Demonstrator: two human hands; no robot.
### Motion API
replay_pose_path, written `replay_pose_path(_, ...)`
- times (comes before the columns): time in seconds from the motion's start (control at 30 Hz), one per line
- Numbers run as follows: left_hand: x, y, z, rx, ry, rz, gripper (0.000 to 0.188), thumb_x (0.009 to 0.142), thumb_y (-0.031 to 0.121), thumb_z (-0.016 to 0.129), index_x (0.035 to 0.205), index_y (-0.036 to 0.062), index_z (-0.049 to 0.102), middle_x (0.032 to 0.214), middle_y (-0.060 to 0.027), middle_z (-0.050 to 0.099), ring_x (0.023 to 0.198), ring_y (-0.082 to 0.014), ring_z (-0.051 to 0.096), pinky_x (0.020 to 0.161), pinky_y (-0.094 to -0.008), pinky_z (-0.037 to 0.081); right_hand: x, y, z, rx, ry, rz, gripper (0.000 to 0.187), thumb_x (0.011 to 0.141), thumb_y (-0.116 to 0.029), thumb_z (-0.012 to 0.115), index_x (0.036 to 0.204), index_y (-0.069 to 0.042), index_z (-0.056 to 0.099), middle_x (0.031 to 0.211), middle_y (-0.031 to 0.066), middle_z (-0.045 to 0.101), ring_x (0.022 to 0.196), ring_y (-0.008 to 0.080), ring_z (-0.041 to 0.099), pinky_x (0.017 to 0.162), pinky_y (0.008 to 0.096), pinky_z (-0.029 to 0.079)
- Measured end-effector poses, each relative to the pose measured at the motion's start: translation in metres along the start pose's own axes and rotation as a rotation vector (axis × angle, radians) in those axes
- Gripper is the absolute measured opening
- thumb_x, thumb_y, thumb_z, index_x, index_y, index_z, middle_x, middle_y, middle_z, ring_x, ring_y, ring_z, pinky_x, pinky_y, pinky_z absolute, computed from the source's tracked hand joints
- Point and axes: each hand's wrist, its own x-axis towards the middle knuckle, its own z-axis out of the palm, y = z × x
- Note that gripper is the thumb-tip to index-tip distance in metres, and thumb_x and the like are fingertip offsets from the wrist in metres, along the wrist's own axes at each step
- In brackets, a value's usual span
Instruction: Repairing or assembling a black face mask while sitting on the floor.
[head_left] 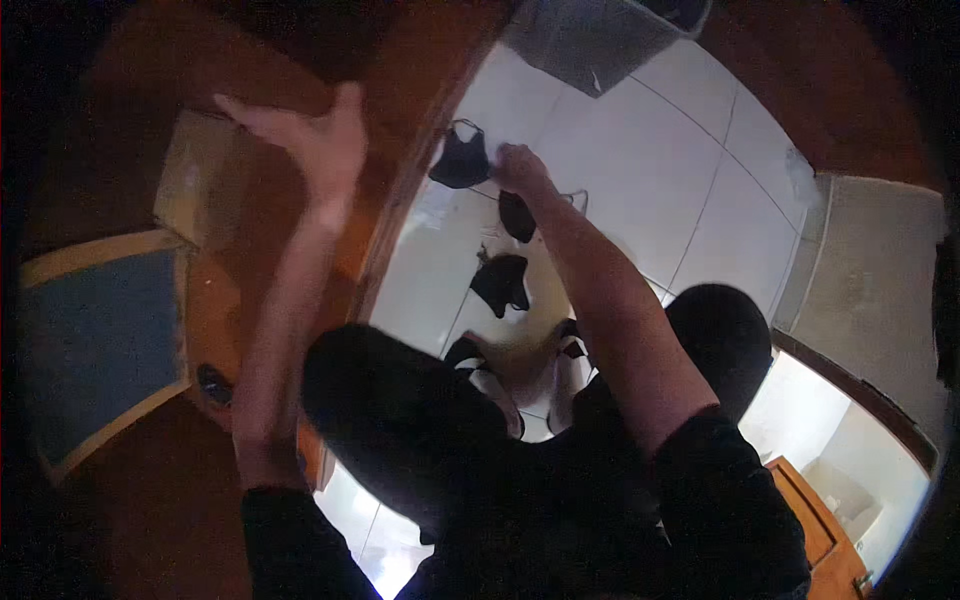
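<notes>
Bent over a white tiled floor, I have my right hand low with its fingers curled closed. Right beside its knuckles is a black cloth piece that looks like a face mask with a thin loop on top. Whether my fingers grip its edge I cannot tell. A second black piece lies under my right wrist, partly hidden, with a thin pale loop showing past the forearm. Nearer my feet lies a third, crumpled black piece. My left hand is raised at the left, fingers spread, holding nothing.
Brown wooden furniture edges the floor on the left, with a pale box and a blue wood-framed panel. A grey bin stands at the far side. On the right are a grey panel and an orange-brown wooden door.
</notes>
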Motion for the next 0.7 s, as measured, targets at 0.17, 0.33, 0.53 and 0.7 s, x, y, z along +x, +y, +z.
replay_pose_path(0.17,0.02,-0.001,0.067,-0.373,0.095,0.062,0.119,0.069,0.023,0.075,0.131,-0.0131,-0.019,0.139,-0.0358,-0.007,0.132,-0.046,-0.002,0.11,-0.048,0.0,0.079,0.079,-0.025,-0.186,0.325,0.024,0.047,0.072,-0.036,0.064,0.109,-0.007,0.06,0.113,0.0164,0.057,0.107,0.0331,0.055,0.089,0.042,0.047)
replay_pose_path(0.33,0.023,-0.014,0.02,-0.186,0.215,0.051,0.099,0.078,0.009,0.065,0.144,0.0166,-0.009,0.145,-0.0267,0.0,0.134,-0.0425,0.002,0.108,-0.0545,0.005,0.044,-0.007,-0.018,-0.104,0.195,-0.007,0.048,0.073,-0.035,0.063,0.112,-0.006,0.06,0.119,0.0173,0.054,0.111,0.0347,0.052,0.089,0.0434,0.046)
replay_pose_path(0.53,0.009,0.046,0.034,-0.14,0.219,-0.193,0.102,0.077,0.004,0.064,0.142,0.0121,-0.014,0.144,-0.0285,0.0,0.133,-0.0444,0.004,0.108,-0.0528,0.004,0.033,0.041,-0.05,-0.212,0.169,0.066,0.048,0.076,-0.031,0.059,0.116,-0.006,0.058,0.121,0.0169,0.055,0.109,0.0311,0.056,0.091,0.0431,0.046)
replay_pose_path(0.7,0.011,0.043,0.025,-0.146,0.183,-0.271,0.104,0.077,0.004,0.064,0.141,0.0123,-0.017,0.144,-0.0292,-0.001,0.133,-0.0455,0.002,0.108,-0.0525,0.002,0.025,0.028,-0.058,-0.252,0.129,0.055,0.048,0.076,-0.032,0.056,0.116,-0.005,0.058,0.12,0.0141,0.057,0.11,0.0309,0.055,0.091,0.0427,0.046)
